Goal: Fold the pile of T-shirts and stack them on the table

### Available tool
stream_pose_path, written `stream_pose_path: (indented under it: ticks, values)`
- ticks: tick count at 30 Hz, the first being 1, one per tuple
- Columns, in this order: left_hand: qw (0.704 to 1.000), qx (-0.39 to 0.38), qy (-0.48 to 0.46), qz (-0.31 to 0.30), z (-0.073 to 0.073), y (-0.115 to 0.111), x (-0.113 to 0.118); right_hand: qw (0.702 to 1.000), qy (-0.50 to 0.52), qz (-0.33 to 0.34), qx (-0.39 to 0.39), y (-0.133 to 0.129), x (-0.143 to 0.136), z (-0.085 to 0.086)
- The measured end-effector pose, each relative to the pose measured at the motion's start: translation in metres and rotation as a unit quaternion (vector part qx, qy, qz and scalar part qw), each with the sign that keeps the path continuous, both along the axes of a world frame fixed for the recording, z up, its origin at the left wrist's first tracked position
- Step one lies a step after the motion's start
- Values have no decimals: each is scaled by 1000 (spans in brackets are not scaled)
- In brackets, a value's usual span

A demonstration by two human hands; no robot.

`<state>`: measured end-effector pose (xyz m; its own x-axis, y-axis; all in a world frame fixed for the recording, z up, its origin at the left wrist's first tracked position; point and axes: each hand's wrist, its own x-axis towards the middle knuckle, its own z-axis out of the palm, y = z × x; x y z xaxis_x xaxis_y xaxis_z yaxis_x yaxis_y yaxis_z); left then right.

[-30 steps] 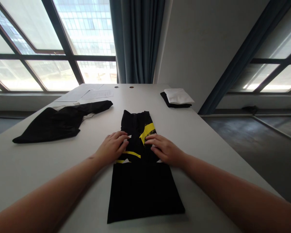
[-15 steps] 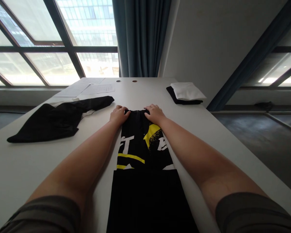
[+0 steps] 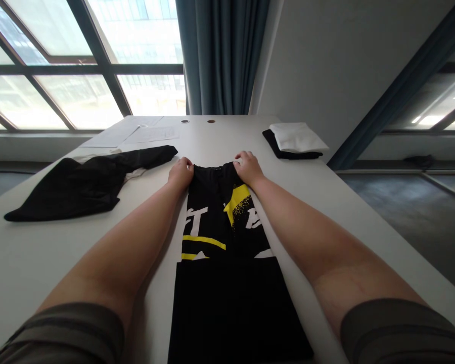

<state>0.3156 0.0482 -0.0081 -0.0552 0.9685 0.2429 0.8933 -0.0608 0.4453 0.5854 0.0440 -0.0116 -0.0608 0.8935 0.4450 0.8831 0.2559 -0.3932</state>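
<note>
A black T-shirt [image 3: 212, 202] with yellow and white print lies lengthwise in front of me, folded into a narrow strip. Its near part is a plain black panel lying over the print. At the far left corner my left hand [image 3: 181, 174] is closed, thumb and fingers pinching the cloth edge. My right hand [image 3: 249, 168] grips the far right corner in the same way, its fingers curled. Between both hands runs the far edge, where small light marks show. The fingertips under the cloth are hidden.
Left of the shirt lies a crumpled black garment [image 3: 79, 184] with pale cloth beneath. Papers [image 3: 151, 133] lie at the far left of the white table [image 3: 220, 141]. A folded white cloth [image 3: 299, 137] rests on a black one [image 3: 275, 146] at the right.
Both hands have shifted slightly outward at the far corners, and the shirt's far edge between them shows more. The near black panel's front edge has come into view at the bottom.
</note>
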Motion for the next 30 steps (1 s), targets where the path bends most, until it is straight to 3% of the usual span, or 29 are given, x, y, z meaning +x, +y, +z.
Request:
stream_pose_path:
  ticks: [4, 7, 10, 13, 16, 19, 23, 25, 30]
  values:
    - [996, 59, 65, -36, 16, -32, 12, 994, -34, 106, 15, -22, -10, 6]
    - [988, 39, 102, -112, 23, -76, 31, 972, -109, 191, -84, -35, -17, 6]
    - [970, 47, 109, -211, 20, -128, 51, 954, -151, 187, -180, -41, -22, 4]
    - [947, 21, 137, -290, 10, -162, 59, 951, -158, 174, -203, -40, -23, 4]
    - [935, -39, 160, -313, 5, -170, 53, 953, -154, 164, -203, -36, -21, 5]
    - [924, -26, 151, -351, 13, -165, 43, 955, -149, 155, -204, -34, -17, 6]
    - [851, 49, 150, -500, 29, -169, 34, 954, -154, 158, -202, -31, -14, 5]
    - [825, 52, 152, -541, 31, -173, 30, 952, -159, 163, -202, -30, -13, 4]
    - [830, 60, 130, -539, 17, -176, 9, 952, -165, 164, -198, -23, -11, 0]
